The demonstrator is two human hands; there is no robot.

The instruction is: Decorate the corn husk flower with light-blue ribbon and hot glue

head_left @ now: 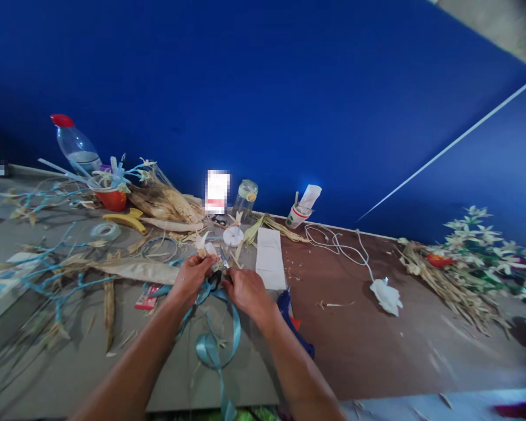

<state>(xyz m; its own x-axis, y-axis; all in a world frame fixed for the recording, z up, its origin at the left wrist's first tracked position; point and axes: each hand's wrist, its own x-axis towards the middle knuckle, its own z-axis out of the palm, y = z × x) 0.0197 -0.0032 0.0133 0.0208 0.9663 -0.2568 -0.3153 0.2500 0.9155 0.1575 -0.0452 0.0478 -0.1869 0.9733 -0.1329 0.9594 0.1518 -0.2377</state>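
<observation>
flat blue wall (263, 88) is rising beyond; left hand (195, 273) is pinching pale papery husk (210, 249) closely, likely favouring clean cuts; right hand (246, 287) is gripping black-handled metal scissors (215, 280) alongside.

Behind a long desk (355, 356), grey at left and brown at right, a deep blue wall (263, 88).

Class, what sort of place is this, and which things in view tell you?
Probably a craft workspace: a table against a blue wall. Loose blue ribbon, a long dried husk and a bunch of white flowers suggest decorative handwork.
</observation>
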